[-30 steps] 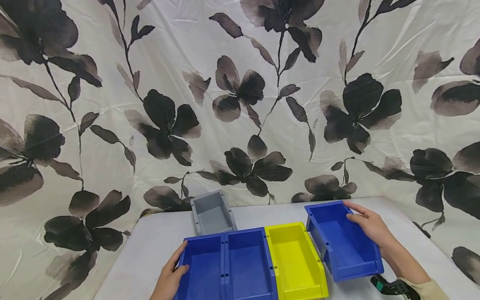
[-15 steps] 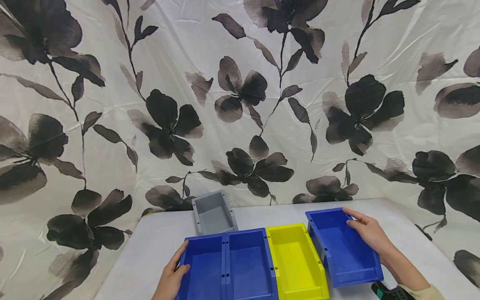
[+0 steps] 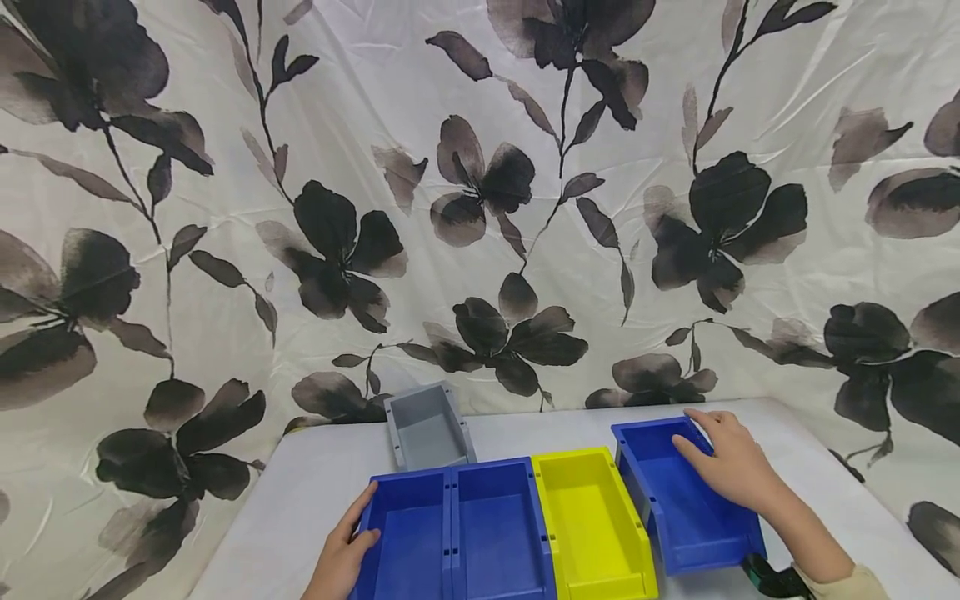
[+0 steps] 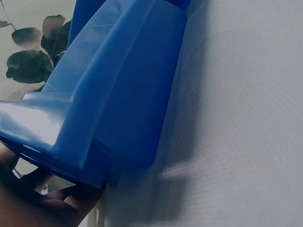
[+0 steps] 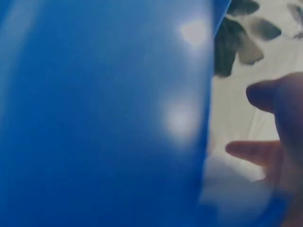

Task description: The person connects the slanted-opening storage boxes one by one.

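My left hand (image 3: 341,554) holds the left wall of a blue storage bin (image 3: 408,533), thumb over the rim. In the left wrist view, its fingers curl at the edge of that blue bin (image 4: 120,90). A second blue bin (image 3: 497,533) stands flush against it, then a yellow bin (image 3: 592,521). Farther right sits another blue bin (image 3: 697,533), slightly angled. My right hand (image 3: 738,467) hovers at this bin's right rim, thumb spread over the inside. The right wrist view shows its thumb and fingers parted, away from the blue wall (image 5: 104,113).
A small grey bin (image 3: 427,429) stands behind the left blue bins, near the back edge of the white-covered table (image 3: 300,492). A floral cloth (image 3: 480,250) hangs directly behind the table. A dark band (image 3: 776,579) is on the right wrist.
My right hand has let go of the right blue bin's rim and moved slightly left over it. That bin came down a little earlier. The left hand keeps its hold.
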Demonstrator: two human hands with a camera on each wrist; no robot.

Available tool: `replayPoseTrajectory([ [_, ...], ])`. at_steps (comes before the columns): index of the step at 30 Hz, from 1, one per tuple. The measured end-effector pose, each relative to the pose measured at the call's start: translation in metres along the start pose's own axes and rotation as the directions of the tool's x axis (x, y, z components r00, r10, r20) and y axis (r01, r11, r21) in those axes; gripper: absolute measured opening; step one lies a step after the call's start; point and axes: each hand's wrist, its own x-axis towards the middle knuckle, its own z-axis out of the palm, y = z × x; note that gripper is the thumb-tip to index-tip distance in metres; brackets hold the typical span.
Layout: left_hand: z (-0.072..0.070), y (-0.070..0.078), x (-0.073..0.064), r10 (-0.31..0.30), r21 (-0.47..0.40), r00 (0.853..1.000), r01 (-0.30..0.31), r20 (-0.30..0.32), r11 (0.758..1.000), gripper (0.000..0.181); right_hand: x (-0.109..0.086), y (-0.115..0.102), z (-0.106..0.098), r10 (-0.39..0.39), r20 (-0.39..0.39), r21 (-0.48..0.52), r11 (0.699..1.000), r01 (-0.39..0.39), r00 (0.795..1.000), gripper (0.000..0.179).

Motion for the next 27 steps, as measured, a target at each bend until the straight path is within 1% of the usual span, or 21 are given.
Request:
replayPoseTrajectory([
  [4,0.0,-0.003,0.001,-0.008,-0.019,1.0,0.008,0.006,1.0,0.064,0.001,-0.019,-0.001,-0.056,0.029,-0.075,0.996,0.058,0.998,0.068],
  [8,0.0,-0.003,0.0,-0.015,-0.027,1.0,0.015,0.006,1.0,0.065,0.004,-0.031,0.004,-0.115,0.051,-0.102,0.988,0.12,0.992,0.072],
  [10,0.0,-0.002,0.0,-0.014,-0.018,1.0,0.014,0.003,1.0,0.065,0.005,-0.035,0.007,-0.125,0.064,-0.116,0.984,0.132,0.99,0.074],
  [14,0.0,-0.002,0.001,-0.005,-0.012,1.0,0.005,0.003,1.0,0.063,0.004,-0.039,0.013,-0.123,0.085,-0.135,0.982,0.134,0.989,0.076],
  [20,-0.001,-0.004,0.002,-0.017,-0.055,1.0,0.018,0.018,0.998,0.064,0.0,-0.043,0.022,-0.099,0.091,-0.149,0.983,0.112,0.991,0.077],
  [27,0.0,-0.003,0.001,-0.016,-0.072,1.0,0.017,0.017,0.997,0.065,-0.004,-0.046,0.028,-0.059,0.123,-0.166,0.983,0.079,0.991,0.075],
])
